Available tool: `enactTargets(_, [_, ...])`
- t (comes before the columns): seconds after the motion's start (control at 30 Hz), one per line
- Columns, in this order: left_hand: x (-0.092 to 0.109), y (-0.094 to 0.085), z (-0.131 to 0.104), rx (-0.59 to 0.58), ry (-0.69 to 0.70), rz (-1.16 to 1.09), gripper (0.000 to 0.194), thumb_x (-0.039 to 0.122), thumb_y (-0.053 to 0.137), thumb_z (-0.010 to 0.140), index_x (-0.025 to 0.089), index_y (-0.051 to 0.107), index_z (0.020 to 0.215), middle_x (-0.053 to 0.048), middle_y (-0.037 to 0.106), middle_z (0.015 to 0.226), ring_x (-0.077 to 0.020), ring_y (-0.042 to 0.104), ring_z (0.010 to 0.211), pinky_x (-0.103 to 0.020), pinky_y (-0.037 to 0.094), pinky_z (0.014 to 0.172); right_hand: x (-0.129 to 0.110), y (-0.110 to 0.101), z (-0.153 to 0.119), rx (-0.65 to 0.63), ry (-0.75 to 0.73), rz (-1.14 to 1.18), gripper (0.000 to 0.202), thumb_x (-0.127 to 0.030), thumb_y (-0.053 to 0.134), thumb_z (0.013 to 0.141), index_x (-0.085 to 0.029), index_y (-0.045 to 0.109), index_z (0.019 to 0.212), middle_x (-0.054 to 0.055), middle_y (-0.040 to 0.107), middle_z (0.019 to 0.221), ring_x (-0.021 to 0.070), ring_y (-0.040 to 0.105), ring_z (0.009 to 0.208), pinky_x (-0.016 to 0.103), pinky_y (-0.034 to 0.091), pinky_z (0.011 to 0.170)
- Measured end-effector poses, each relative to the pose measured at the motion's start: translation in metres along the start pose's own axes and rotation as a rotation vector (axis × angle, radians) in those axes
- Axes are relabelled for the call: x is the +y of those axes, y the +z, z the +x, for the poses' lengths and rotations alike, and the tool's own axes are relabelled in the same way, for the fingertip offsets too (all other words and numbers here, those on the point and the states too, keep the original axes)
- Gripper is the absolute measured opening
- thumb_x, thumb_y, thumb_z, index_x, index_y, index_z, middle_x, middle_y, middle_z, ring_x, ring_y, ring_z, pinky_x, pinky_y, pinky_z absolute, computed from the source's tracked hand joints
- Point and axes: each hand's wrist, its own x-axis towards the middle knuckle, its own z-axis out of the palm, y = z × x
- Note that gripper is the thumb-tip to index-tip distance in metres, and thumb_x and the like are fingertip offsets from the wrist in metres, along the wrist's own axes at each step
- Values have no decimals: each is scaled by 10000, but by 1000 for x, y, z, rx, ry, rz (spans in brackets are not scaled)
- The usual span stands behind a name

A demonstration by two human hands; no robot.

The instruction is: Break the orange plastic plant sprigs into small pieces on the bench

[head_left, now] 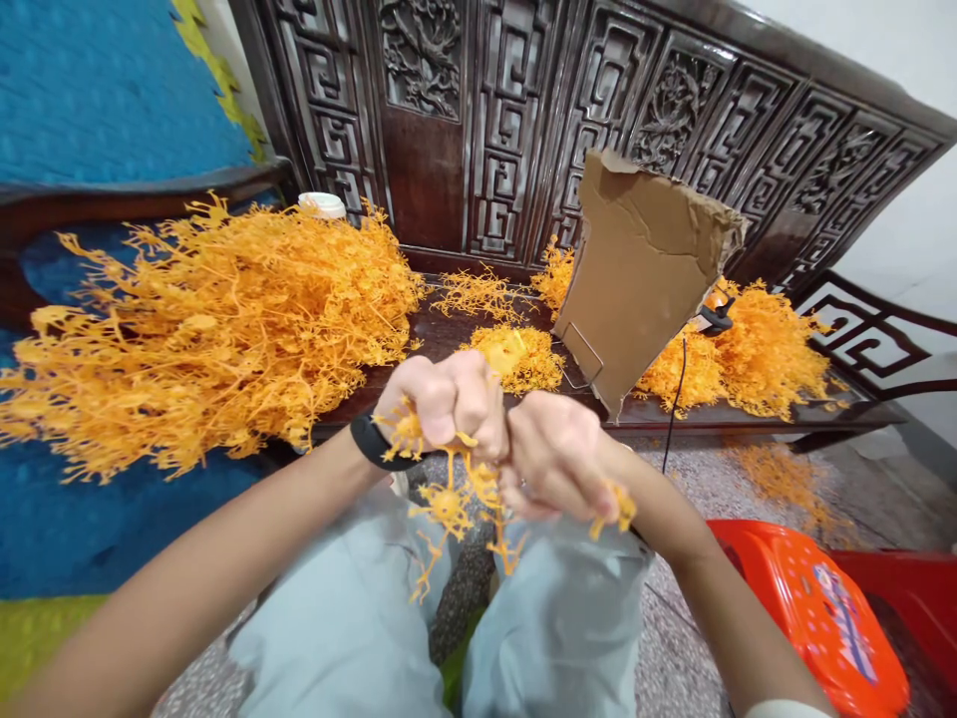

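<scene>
My left hand (456,404) is closed around orange branching plastic pieces (447,507), thin strands with round blobs that dangle below the fist over my lap. Pressed against it, my right hand (557,454) is also closed, and a bit of the same orange plastic (619,509) sticks out by its fingers. What lies inside both fists is hidden. Just behind the hands, a low heap of orange plastic pieces (534,364) rests on the dark wooden bench (441,334). A much bigger orange pile (246,319) spreads to the left.
A cardboard sheet (635,269) leans upright on the bench, with a bent wire (587,349) at its base. Behind it, more orange pieces (774,349) surround a dark device with a cord (677,404). A red plastic stool (814,608) stands at right. A white lid (321,205) sits back left.
</scene>
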Motion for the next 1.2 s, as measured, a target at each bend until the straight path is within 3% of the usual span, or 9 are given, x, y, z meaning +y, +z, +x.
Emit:
enactTargets(0.03, [1, -3, 0, 41, 1, -7, 645, 682, 551, 446, 224, 125, 286, 15, 120, 302, -95, 229, 289, -318, 292, 329, 3, -1, 3, -115, -55, 3, 271, -428, 650, 685, -212, 635, 522, 26, 588, 454, 110, 560, 444, 252, 489, 528])
enactTargets(0.1, [6, -7, 1, 140, 36, -24, 600, 633, 522, 538, 218, 157, 306, 17, 127, 312, -81, 213, 303, -303, 283, 338, 5, -9, 7, -141, -138, -12, 264, -445, 640, 698, -221, 615, 561, -1, 542, 433, 107, 530, 438, 263, 480, 542])
enactTargets(0.17, [14, -10, 4, 266, 104, -55, 539, 547, 475, 642, 210, 182, 341, 21, 132, 328, -72, 205, 317, -290, 277, 353, 1, -20, 5, 102, -196, -81, 297, -501, 656, 672, -231, 555, 601, -49, 444, 408, 93, 459, 419, 256, 458, 534])
enactTargets(0.3, [23, -15, 10, 452, 194, -152, 413, 349, 438, 718, 190, 236, 395, 25, 172, 357, -64, 220, 340, -248, 239, 373, -19, -37, -8, 749, -335, -337, 293, -517, 589, 735, -250, 471, 749, -70, 384, 510, 94, 391, 482, 256, 438, 590])
enactTargets(0.43, [19, -24, 13, 496, 164, -271, 305, 257, 437, 700, 180, 326, 427, 36, 212, 372, -56, 197, 338, -219, 185, 352, -35, -57, -22, 1089, -379, -444, 217, -426, 568, 771, -237, 462, 779, -68, 435, 582, 82, 410, 524, 246, 434, 642])
enactTargets(0.63, [14, -27, 13, 462, 100, -404, 273, 225, 459, 708, 167, 372, 456, 56, 226, 373, -37, 202, 315, -183, 200, 340, -29, -107, -66, 1359, -33, -704, 236, -334, 690, 677, -175, 543, 771, -43, 579, 635, 62, 521, 545, 199, 433, 568])
enactTargets(0.8, [15, -27, 10, 447, 96, -407, 260, 202, 461, 698, 166, 388, 452, 58, 239, 362, -42, 222, 299, -186, 206, 334, -21, -135, -92, 1654, 252, -913, 118, -211, 661, 686, -148, 562, 695, -53, 553, 593, 50, 495, 472, 196, 431, 518])
enactTargets(0.93, [16, -30, 5, 509, 85, -429, 224, 197, 459, 701, 166, 404, 487, 60, 269, 372, -41, 224, 295, -178, 217, 332, -21, -144, -104, 1745, 315, -954, 63, -99, 584, 723, -142, 541, 709, -49, 540, 571, 55, 491, 443, 190, 408, 476])
enactTargets(1.2, [12, -37, 1, 550, 76, -396, 217, 207, 496, 697, 176, 371, 522, 70, 276, 377, -40, 218, 307, -175, 211, 337, -22, -152, -124, 1823, 387, -994, 100, -49, 534, 713, -142, 547, 749, -62, 504, 509, 66, 493, 414, 185, 389, 455])
